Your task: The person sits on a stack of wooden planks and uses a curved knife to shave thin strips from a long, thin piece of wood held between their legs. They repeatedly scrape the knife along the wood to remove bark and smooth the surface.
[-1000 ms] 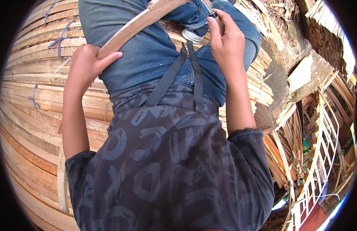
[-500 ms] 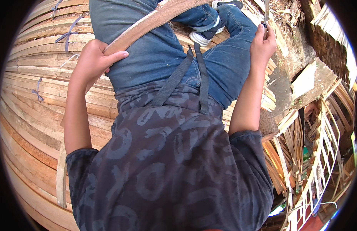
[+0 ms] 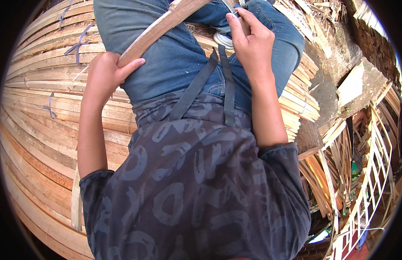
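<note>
My left hand [image 3: 106, 74] is closed around the near end of a long wooden strip [image 3: 155, 34], its thumb lying along the top. The strip slants up and to the right across my left thigh, and its far end runs out at the top edge. Gripped in my right hand [image 3: 256, 47] is a knife [image 3: 244, 26], with part of its handle showing between thumb and fingers. Its metal blade [image 3: 229, 5] points up and left, close to the strip, and is cut off by the top edge. I cannot tell whether the blade touches the wood.
Bundled wooden slats [image 3: 45, 112], some tied with blue strips [image 3: 78, 43], lie on my left. To the right are cut slat ends [image 3: 303, 102], a wooden block [image 3: 308, 138], a stone slab [image 3: 366, 82], thin sticks [image 3: 326, 186] and a pale lattice frame [image 3: 366, 208].
My right hand has swung left with the knife, from beyond my right knee to beside the strip. The left hand keeps its hold, and my right knee has shifted outward.
</note>
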Demonstrator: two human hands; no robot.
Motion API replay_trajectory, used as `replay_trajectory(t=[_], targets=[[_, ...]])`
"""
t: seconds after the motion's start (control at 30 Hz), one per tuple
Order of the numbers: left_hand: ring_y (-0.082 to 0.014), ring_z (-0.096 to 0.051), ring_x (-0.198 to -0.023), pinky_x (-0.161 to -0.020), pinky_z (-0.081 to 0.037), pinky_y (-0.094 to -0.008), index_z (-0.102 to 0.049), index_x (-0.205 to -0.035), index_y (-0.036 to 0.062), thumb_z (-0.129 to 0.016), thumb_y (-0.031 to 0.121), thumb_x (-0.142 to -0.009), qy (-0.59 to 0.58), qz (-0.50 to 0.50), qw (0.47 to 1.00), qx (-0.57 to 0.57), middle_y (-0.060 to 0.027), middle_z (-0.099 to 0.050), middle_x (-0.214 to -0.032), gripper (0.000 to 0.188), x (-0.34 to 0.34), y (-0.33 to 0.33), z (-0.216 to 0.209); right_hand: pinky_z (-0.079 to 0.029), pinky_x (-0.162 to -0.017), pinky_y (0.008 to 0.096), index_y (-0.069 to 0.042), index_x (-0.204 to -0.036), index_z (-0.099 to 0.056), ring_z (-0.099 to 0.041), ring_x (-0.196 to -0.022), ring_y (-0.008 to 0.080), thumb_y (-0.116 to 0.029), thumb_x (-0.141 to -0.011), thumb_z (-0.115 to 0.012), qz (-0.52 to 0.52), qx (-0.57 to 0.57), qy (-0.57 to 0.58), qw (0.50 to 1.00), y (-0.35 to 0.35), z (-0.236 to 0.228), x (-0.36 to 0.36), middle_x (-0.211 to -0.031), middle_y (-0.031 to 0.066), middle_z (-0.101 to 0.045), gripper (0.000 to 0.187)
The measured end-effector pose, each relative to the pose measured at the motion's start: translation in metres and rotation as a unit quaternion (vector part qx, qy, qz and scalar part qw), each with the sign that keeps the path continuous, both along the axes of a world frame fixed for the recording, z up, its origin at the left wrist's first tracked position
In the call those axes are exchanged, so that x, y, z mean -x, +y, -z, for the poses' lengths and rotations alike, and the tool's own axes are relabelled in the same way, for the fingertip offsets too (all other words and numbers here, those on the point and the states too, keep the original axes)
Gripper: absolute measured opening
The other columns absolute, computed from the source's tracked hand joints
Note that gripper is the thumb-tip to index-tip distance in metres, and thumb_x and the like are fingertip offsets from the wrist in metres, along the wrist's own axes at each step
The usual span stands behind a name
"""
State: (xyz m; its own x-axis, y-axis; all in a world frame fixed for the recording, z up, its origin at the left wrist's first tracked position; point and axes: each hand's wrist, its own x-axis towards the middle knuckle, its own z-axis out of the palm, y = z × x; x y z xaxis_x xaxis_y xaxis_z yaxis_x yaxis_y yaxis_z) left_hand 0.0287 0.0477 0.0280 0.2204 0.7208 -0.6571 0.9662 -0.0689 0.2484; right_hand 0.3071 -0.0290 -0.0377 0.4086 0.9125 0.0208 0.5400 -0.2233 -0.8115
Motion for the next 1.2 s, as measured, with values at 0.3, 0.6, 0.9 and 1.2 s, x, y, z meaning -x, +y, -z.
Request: replay_trajectory(t=[0.3, 0.6, 0.9, 1.2], targets=[[-0.0312, -0.054, -0.043, -0.046, -0.043, -0.0409, -0.057, -0.055, -0.0099, -0.077, 0.051, -0.073, -0.014, 0.047, 0.998, -0.047, -0.0219, -0.048, -0.045, 0.067, -0.005, 0.002, -0.001, -0.054, -0.067, 0.0327, -0.005, -0.098, -0.073, -0.07, -0.075, 0.0291, -0.031, -0.083, -0.074, -0.002, -0.011, -0.177, 0.984, 0.005, 0.012, -0.032, -0.083, 0.0153, -0.071, 0.03], [-0.0248, -0.056, -0.041, -0.045, -0.044, -0.0381, -0.058, -0.054, -0.0082, -0.076, 0.05, -0.075, -0.015, 0.019, 0.999, -0.02, -0.0165, -0.05, -0.043, 0.065, -0.002, 0.001, -0.002, -0.054, -0.066, 0.0346, -0.008, -0.098, -0.073, -0.068, -0.074, 0.0333, -0.032, -0.082, -0.074, -0.023, -0.023, -0.134, 0.99, 0.008, 0.004, -0.017, -0.081, 0.0149, -0.07, 0.029], [-0.0244, -0.058, -0.042, -0.044, -0.046, -0.0359, -0.059, -0.054, -0.0083, -0.076, 0.051, -0.074, -0.013, 0.011, 1.0, 0.006, -0.0155, -0.05, -0.043, 0.064, -0.006, 0.005, -0.002, -0.052, -0.064, 0.0321, -0.002, -0.1, -0.071, -0.071, -0.071, 0.0254, -0.028, -0.084, -0.073, 0.021, 0.016, -0.125, 0.992, 0.004, 0.011, -0.054, -0.077, 0.0182, -0.069, 0.03], [-0.0244, -0.056, -0.041, -0.045, -0.045, -0.0373, -0.058, -0.051, -0.0074, -0.076, 0.05, -0.074, -0.018, 0.042, 0.998, -0.034, -0.0156, -0.051, -0.043, 0.065, 0.001, 0.002, 0.002, -0.046, -0.054, 0.0334, 0.001, -0.092, -0.069, -0.064, -0.059, 0.0263, -0.015, -0.088, -0.064, 0.101, 0.11, -0.057, 0.987, 0.017, 0.006, -0.06, -0.062, 0.0169, -0.061, 0.017]])
